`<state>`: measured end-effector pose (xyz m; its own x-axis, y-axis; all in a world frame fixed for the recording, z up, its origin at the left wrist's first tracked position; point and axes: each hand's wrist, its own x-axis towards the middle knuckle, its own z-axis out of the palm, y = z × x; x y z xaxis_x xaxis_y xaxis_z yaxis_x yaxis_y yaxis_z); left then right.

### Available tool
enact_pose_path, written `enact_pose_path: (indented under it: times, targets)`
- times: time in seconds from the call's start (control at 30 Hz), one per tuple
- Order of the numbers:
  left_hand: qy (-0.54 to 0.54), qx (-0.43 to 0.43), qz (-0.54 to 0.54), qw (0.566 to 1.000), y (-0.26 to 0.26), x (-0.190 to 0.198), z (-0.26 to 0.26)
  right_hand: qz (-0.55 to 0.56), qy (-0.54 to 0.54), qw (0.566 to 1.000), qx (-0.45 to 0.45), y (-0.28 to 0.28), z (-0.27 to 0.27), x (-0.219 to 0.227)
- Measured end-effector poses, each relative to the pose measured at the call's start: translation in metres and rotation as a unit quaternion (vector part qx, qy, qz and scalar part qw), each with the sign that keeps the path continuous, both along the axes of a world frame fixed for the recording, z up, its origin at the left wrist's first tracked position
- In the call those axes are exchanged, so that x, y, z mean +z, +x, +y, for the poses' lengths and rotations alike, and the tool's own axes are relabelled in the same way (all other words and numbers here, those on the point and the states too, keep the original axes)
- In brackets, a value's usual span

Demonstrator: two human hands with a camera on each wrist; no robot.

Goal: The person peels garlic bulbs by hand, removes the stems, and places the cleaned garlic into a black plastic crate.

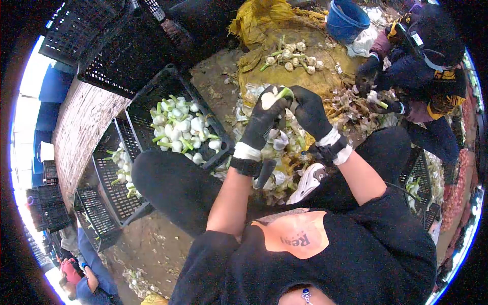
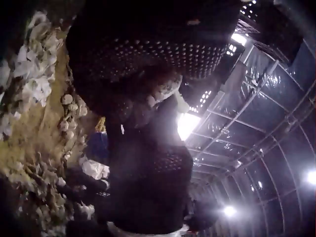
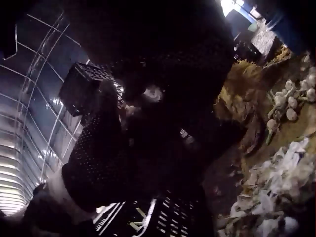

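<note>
In the head view, a garlic bulb (image 1: 269, 100) with a short green stem is held up in front of the chest. My left hand (image 1: 262, 121), in a black dotted glove, grips the bulb from below. My right hand (image 1: 309, 109), gloved alike, has its fingers curled against the stem side, close to the left fingers. The left wrist view shows the whitish garlic (image 2: 167, 90) between the two dark gloves. In the right wrist view only a pale patch of the garlic (image 3: 153, 93) shows; the gloves hide the rest.
A black crate (image 1: 175, 84) of trimmed garlic stands at the left, beside another crate (image 1: 109, 168). Several bulbs (image 1: 292, 57) lie on a yellow sheet (image 1: 254, 71), before a blue bucket (image 1: 346, 23). Peelings (image 1: 277, 175) litter the ground. Another person (image 1: 406, 76) works at the right.
</note>
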<state>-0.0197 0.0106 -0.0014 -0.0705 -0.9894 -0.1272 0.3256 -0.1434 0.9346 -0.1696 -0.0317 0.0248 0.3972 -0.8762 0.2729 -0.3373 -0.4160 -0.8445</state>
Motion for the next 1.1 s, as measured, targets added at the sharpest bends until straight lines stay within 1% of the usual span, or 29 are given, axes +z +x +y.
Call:
enact_pose_path:
  times: [0.03, 0.07, 0.1, 0.13, 0.17, 0.2, 0.27, 0.3, 0.33, 0.37, 0.4, 0.43, 0.47, 0.53, 0.57, 0.6, 0.67, 0.7, 0.73, 0.8, 0.83, 0.87, 0.93, 0.97, 1.0, 1.03, 1.07, 1.1]
  targets:
    - [0.065, 0.028, 0.035, 0.997, -0.004, 0.001, 0.003, 0.028, -0.073, 0.997, -0.006, -0.003, 0.000, 0.001]
    - [0.066, 0.026, 0.035, 0.997, -0.007, 0.008, 0.006, 0.028, -0.072, 0.997, -0.008, -0.003, 0.002, 0.001]
    - [-0.016, 0.082, 0.002, 0.997, -0.008, 0.014, 0.009, 0.078, -0.129, 0.988, -0.028, -0.003, 0.004, 0.001]
    - [-0.098, 0.137, -0.030, 0.985, -0.009, 0.020, 0.012, 0.127, -0.185, 0.973, -0.046, -0.001, 0.007, 0.000]
    - [-0.121, 0.178, -0.080, 0.973, -0.005, 0.027, 0.015, 0.146, -0.197, 0.967, -0.062, 0.002, 0.008, 0.001]
    - [-0.120, 0.180, -0.081, 0.973, -0.002, 0.030, 0.015, 0.144, -0.197, 0.968, -0.060, 0.002, 0.007, 0.002]
    - [-0.107, 0.141, -0.265, 0.948, 0.003, 0.032, 0.012, 0.122, -0.208, 0.970, -0.034, 0.002, 0.004, 0.005]
    - [-0.123, 0.109, -0.192, 0.968, 0.009, 0.022, 0.008, 0.128, -0.183, 0.974, -0.030, 0.002, 0.005, 0.012]
    - [-0.123, 0.109, -0.192, 0.968, 0.010, 0.011, 0.009, 0.128, -0.182, 0.974, -0.030, 0.000, 0.002, 0.008]
    - [-0.108, 0.074, -0.075, 0.989, 0.010, 0.010, 0.011, 0.157, -0.167, 0.971, -0.060, -0.005, -0.006, 0.000]
    - [-0.092, 0.036, 0.042, 0.994, 0.008, 0.010, 0.012, 0.186, -0.151, 0.967, -0.091, -0.012, -0.016, -0.010]
    - [-0.120, 0.054, -0.054, 0.990, 0.007, 0.016, 0.014, 0.205, -0.176, 0.961, -0.065, -0.024, -0.029, -0.028]
    - [-0.143, 0.076, -0.149, 0.975, 0.005, 0.021, 0.016, 0.205, -0.175, 0.961, -0.067, -0.025, -0.027, -0.027]
    - [-0.133, 0.102, -0.168, 0.971, 0.007, 0.026, 0.014, 0.246, -0.136, 0.959, -0.031, -0.025, -0.023, -0.023]
    - [-0.131, 0.112, -0.174, 0.970, 0.008, 0.029, 0.013, 0.207, -0.142, 0.968, -0.025, -0.025, -0.021, -0.025]
    - [-0.103, 0.128, -0.143, 0.976, 0.009, 0.031, 0.014, 0.208, -0.142, 0.968, -0.022, -0.020, -0.015, -0.012]
    - [-0.045, 0.161, -0.078, 0.983, 0.012, 0.032, 0.018, 0.064, -0.124, 0.988, 0.064, -0.010, -0.007, 0.012]
    - [-0.105, 0.191, -0.259, 0.941, 0.013, 0.026, 0.016, 0.063, -0.190, 0.977, 0.066, -0.008, -0.009, 0.007]
    - [-0.105, 0.188, -0.258, 0.942, 0.012, 0.022, 0.019, 0.064, -0.189, 0.978, 0.064, -0.008, -0.006, 0.011]
    - [-0.104, 0.158, -0.286, 0.940, 0.007, 0.034, 0.023, 0.116, -0.201, 0.971, 0.057, -0.011, -0.001, 0.022]
    - [-0.102, 0.133, -0.261, 0.951, 0.006, 0.030, 0.020, 0.185, -0.241, 0.952, 0.035, -0.013, -0.006, 0.010]
    - [-0.102, 0.132, -0.262, 0.950, 0.007, 0.031, 0.021, 0.184, -0.240, 0.953, 0.033, -0.012, -0.005, 0.012]
    - [-0.134, 0.087, -0.290, 0.943, 0.009, 0.035, 0.022, 0.192, -0.211, 0.958, 0.002, -0.008, -0.003, 0.018]
    - [-0.135, 0.087, -0.292, 0.943, 0.008, 0.032, 0.019, 0.191, -0.212, 0.958, 0.001, -0.009, -0.005, 0.014]
    - [-0.107, 0.091, -0.181, 0.973, 0.008, 0.027, 0.015, 0.170, -0.193, 0.966, -0.019, -0.009, -0.007, 0.006]
    - [-0.077, 0.094, -0.068, 0.990, 0.007, 0.022, 0.014, 0.149, -0.173, 0.973, -0.039, -0.010, -0.008, 0.000]
    - [-0.076, 0.093, -0.069, 0.990, 0.005, 0.020, 0.014, 0.149, -0.172, 0.973, -0.040, -0.008, -0.007, 0.001]
    - [-0.103, 0.125, -0.092, 0.982, 0.003, 0.018, 0.014, 0.129, -0.157, 0.977, -0.061, -0.005, -0.005, 0.001]
